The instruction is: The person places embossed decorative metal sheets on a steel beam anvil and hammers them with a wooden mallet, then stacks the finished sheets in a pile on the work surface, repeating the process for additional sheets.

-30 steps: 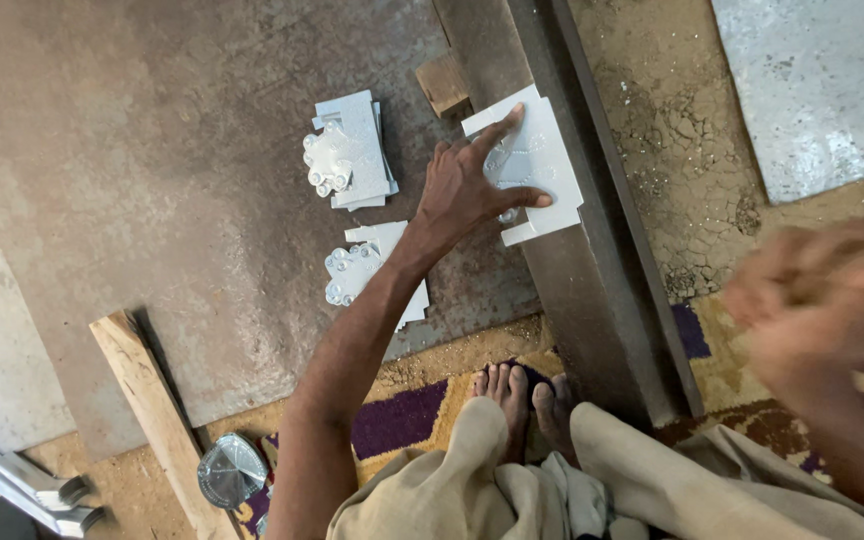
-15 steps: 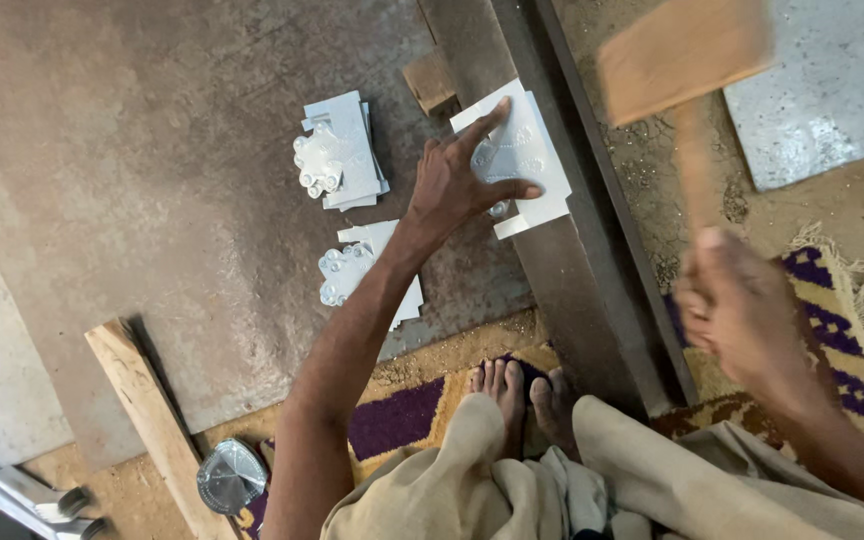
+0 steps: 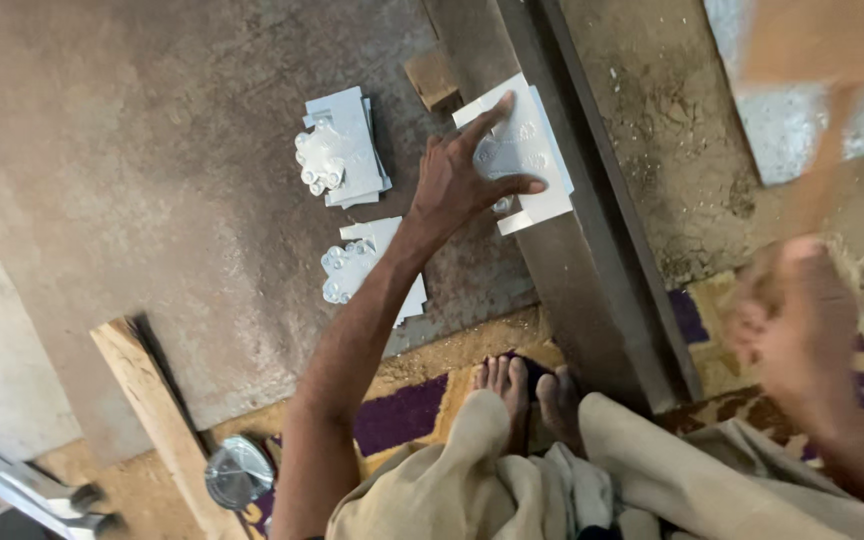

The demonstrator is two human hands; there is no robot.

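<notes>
Head view: left hand (image 3: pixel 457 185), fingers spread flat, pins embossed metal sheet (image 3: pixel 524 150) on steel beam (image 3: pixel 592 270) at 12 o'clock; blurred right hand (image 3: pixel 797 325) grips raised mallet (image 3: pixel 812 60); two finished stacks (image 3: pixel 344 145) at 10 o'clock.

— What lies under the left hand (image 3: pixel 457 185)?
— A pale embossed metal sheet (image 3: pixel 532 150), flat on the dark steel beam (image 3: pixel 592 270).
— And the right hand (image 3: pixel 797 325)?
— It grips a blurred wooden mallet (image 3: pixel 817 50), raised.

Three stacks of pale sheets (image 3: pixel 352 150) — two hands (image 3: pixel 457 185), one wooden mallet (image 3: pixel 822 60).
</notes>
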